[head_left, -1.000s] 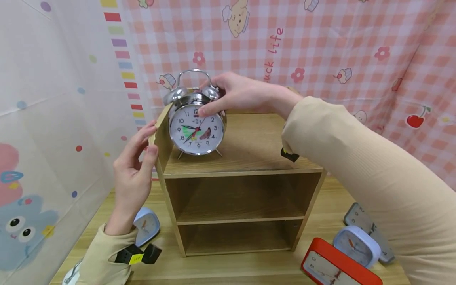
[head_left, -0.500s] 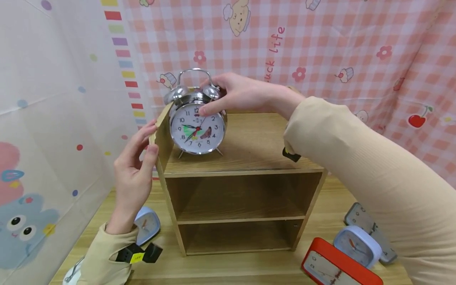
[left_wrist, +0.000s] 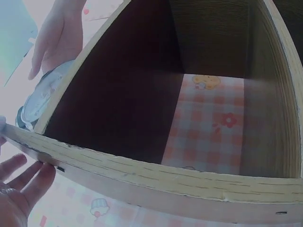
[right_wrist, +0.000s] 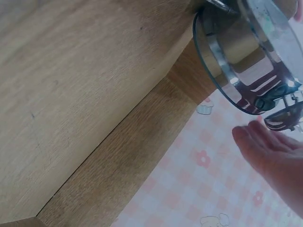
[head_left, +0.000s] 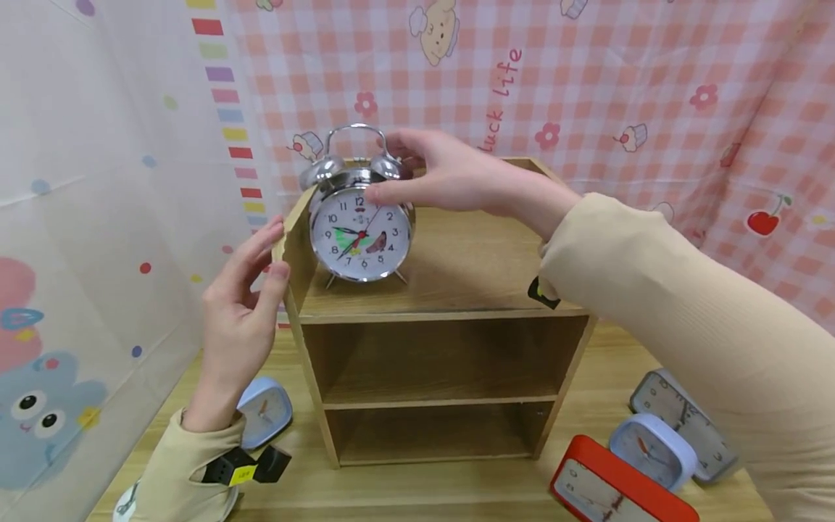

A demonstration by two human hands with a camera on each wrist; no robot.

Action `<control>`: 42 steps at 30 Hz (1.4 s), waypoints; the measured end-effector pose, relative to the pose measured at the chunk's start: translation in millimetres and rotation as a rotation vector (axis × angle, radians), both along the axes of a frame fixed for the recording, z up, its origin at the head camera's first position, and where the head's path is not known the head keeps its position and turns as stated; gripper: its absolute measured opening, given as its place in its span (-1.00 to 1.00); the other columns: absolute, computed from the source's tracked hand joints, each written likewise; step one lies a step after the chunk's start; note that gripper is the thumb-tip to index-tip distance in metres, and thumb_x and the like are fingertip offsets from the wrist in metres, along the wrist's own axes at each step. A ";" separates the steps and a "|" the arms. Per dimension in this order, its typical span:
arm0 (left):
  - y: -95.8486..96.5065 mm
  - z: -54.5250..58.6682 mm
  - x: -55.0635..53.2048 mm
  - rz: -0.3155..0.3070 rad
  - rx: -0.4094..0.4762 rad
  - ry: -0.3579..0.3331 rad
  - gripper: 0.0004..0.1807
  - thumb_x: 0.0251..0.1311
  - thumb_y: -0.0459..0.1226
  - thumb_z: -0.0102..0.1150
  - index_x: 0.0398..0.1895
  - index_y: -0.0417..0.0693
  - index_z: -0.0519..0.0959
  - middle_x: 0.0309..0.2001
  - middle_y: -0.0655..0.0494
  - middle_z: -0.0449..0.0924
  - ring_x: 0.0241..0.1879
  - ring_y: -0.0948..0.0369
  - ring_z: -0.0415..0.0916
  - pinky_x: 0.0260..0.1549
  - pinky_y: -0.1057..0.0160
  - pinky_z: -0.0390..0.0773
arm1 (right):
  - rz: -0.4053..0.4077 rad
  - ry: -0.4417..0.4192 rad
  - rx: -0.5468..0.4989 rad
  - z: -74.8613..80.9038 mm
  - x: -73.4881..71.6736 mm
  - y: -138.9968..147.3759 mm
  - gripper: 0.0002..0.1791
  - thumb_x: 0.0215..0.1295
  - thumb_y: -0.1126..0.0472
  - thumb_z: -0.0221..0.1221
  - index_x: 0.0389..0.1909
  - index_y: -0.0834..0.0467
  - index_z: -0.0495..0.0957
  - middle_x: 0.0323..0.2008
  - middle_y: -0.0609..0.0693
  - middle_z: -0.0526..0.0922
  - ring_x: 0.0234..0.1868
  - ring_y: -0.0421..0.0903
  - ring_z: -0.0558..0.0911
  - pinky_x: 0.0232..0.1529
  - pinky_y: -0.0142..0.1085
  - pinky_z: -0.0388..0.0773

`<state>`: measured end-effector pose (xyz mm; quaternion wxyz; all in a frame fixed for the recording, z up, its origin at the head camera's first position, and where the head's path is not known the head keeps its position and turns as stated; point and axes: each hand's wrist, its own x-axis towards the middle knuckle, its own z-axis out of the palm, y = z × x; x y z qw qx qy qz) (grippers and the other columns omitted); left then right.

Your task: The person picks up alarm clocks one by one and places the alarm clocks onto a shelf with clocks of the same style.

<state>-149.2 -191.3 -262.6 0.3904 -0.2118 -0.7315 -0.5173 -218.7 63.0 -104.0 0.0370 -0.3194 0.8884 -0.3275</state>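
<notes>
Alarm clock (head_left: 362, 235) is standing on the shelf (head_left: 483, 261) top, seemingly placed; my right hand (head_left: 450, 170) is hanging loosely spread around it, my left hand (head_left: 241, 304) pinching the shelf's side; other clocks (head_left: 616, 467) are apparently awaiting shelving.

White-faced, silver round metal twin-bell alarm clock (head_left: 362, 243) left of centre; brown grained wooden shelf unit (head_left: 457, 317), middle; red rectangular clock (head_left: 616, 475), lower right; pink-and-white checked fabric backdrop (head_left: 600, 80), top
</notes>
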 end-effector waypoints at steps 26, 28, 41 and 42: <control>-39.5 7.4 36.3 0.137 -0.365 -0.170 -0.26 0.42 -0.24 0.31 0.58 0.44 0.32 0.53 0.14 0.46 0.42 0.58 0.36 0.10 0.81 0.32 | -0.287 0.452 -0.046 -12.3 81.5 96.1 -0.22 0.48 -0.12 0.27 0.63 -0.17 0.23 0.64 -0.08 0.28 0.60 0.22 0.36 0.58 0.18 0.27; -44.1 4.9 38.9 0.142 -0.390 -0.154 -0.25 0.38 -0.26 0.35 0.58 0.39 0.34 0.52 0.07 0.47 0.38 0.74 0.28 0.10 0.83 0.30 | -0.307 0.485 -0.034 -16.7 86.5 103.9 -0.21 0.48 -0.12 0.27 0.64 -0.17 0.21 0.64 -0.07 0.28 0.61 0.18 0.35 0.58 0.18 0.26; -73.1 -13.2 45.9 0.233 -0.555 -0.222 -0.17 0.32 -0.16 0.43 0.60 0.45 0.29 0.51 0.03 0.48 0.34 0.49 0.43 0.05 0.84 0.19 | -0.421 0.546 -0.016 -45.4 104.4 151.4 -0.15 0.46 -0.05 0.30 0.67 -0.06 0.15 0.67 0.05 0.20 0.72 0.15 0.12 0.67 0.24 0.01; -74.9 -14.6 46.5 0.240 -0.568 -0.230 -0.17 0.32 -0.15 0.43 0.60 0.44 0.29 0.51 0.03 0.48 0.33 0.34 0.50 0.03 0.79 0.24 | -0.426 0.545 -0.017 -47.9 104.8 154.3 -0.14 0.46 -0.04 0.30 0.67 -0.05 0.15 0.68 0.06 0.19 0.71 0.16 0.13 0.66 0.24 0.03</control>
